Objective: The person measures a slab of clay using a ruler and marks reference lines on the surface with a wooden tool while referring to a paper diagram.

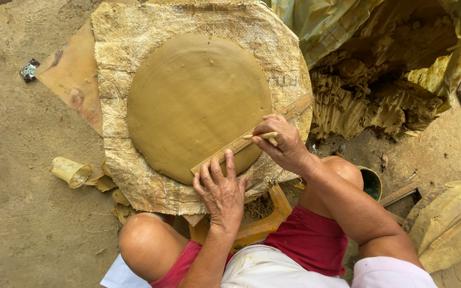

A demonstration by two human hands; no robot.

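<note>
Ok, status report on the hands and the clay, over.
Left hand flat, pressing ruler onto clay disc. Right hand gripping small stick at ruler's edge. Nothing blocking the disc.

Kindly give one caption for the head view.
Left hand steadies ruler on clay disc; right hand holds stick.

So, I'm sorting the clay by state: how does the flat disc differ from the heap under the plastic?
The clay disc is smooth, flat and round on the woven sack; the clay heap is rough, gouged and lumpy. The disc lies uncovered; the heap sits partly under yellow plastic sheet. Both share the same olive-brown colour.
</note>
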